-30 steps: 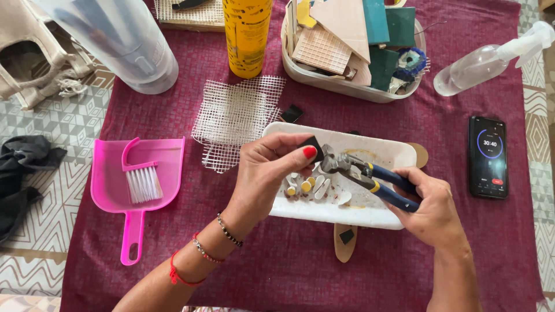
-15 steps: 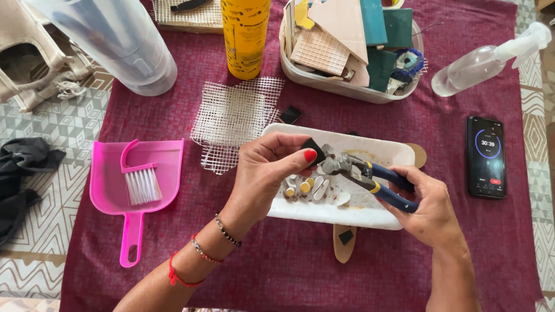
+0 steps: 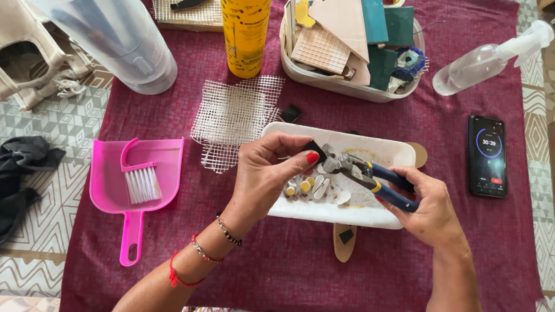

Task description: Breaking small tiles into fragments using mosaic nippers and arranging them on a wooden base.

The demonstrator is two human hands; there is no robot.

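My left hand (image 3: 269, 173) pinches a small dark tile piece (image 3: 315, 148) between thumb and fingers over a white tray (image 3: 370, 144). My right hand (image 3: 430, 202) grips blue-and-yellow-handled tile nippers (image 3: 370, 173), whose metal jaws meet the edge of the dark piece. In the tray lie several small white and yellow tile bits (image 3: 315, 188). A wooden piece (image 3: 345, 241) with a small dark square on it pokes out from under the tray's near edge.
White mesh (image 3: 237, 112), a pink dustpan with a brush (image 3: 139, 176), a yellow can (image 3: 245, 34), a clear jug (image 3: 115, 40), a tub of tile pieces (image 3: 352, 46), a spray bottle (image 3: 485, 58) and a phone (image 3: 487, 156) sit on the maroon cloth.
Both hands hold almost still over the tray. The nippers' jaws have shifted slightly against the dark piece.
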